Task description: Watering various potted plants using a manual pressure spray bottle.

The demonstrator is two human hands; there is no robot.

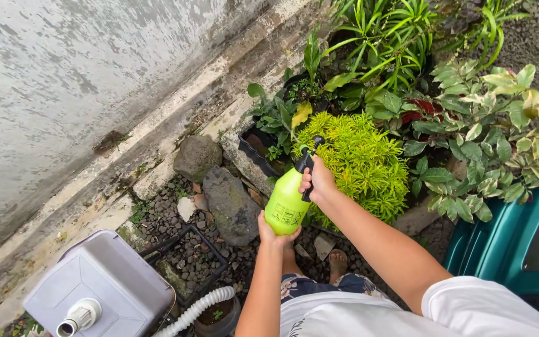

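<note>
Lime-green spray bottle (286, 201) with black nozzle (307, 158).

Sprayer (287, 203) btwn hands, shrub (360, 162) behind; rocks (231, 203) left, wall (63, 81) beyond.

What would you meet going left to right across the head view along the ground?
Grey container → white ribbed hose → dark rock → lime-green spray bottle → yellow-green bush → teal plastic object.

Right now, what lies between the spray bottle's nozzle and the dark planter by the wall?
In the head view, nothing solid: between the nozzle and the dark planter only green leaves growing from it show.
</note>
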